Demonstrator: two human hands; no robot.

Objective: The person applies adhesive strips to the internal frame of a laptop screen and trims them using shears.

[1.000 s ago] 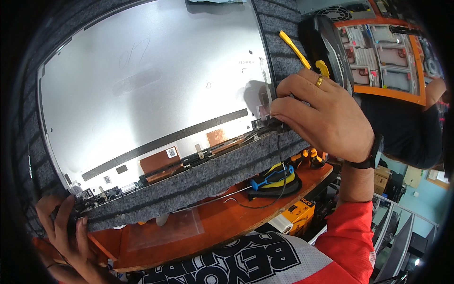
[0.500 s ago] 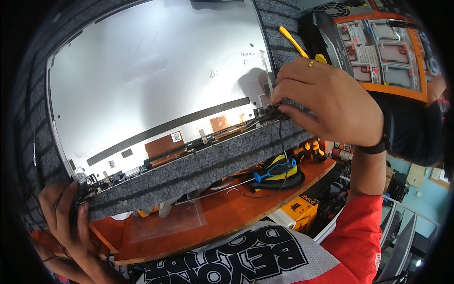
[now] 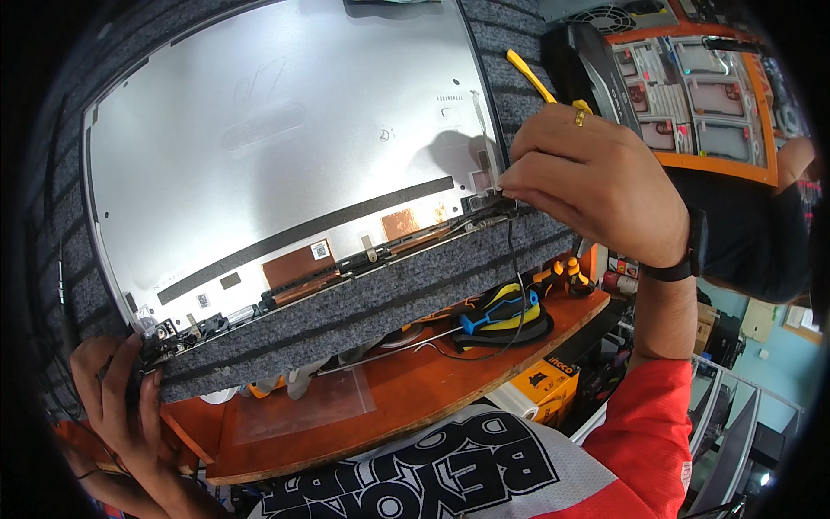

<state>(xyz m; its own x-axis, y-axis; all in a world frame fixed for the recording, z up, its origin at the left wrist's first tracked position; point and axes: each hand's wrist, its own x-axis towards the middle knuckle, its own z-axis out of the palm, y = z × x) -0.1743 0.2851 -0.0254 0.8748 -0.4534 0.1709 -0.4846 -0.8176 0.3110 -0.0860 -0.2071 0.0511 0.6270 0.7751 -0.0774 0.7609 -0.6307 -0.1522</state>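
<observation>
A silver laptop screen lid (image 3: 285,112), face down on a striped grey carpet mat (image 3: 346,294), shows copper patches (image 3: 400,223), dark strips and hinge parts (image 3: 186,332) along its near edge. The fingers of my left hand (image 3: 112,389) grip the lid's lower-left corner beside the hinge. At the lower-right corner my right hand (image 3: 596,186), with a gold ring, pinches close to a thin black cable (image 3: 515,259); what its fingertips hold is hidden. A yellow pry tool (image 3: 527,71) lies just beyond that hand.
An orange wooden desk (image 3: 259,441) below holds a blue-handled tool (image 3: 484,322), a plastic bag (image 3: 304,403) and orange screwdrivers (image 3: 566,270). Right are a black case (image 3: 575,65), an orange display case (image 3: 711,164) and another person's arm (image 3: 752,242). A yellow box (image 3: 540,394) sits lower.
Since a second ago my view has shifted, so the lid and left hand appear higher in it. My right hand has moved slightly up and right, its fingers changing position at the corner.
</observation>
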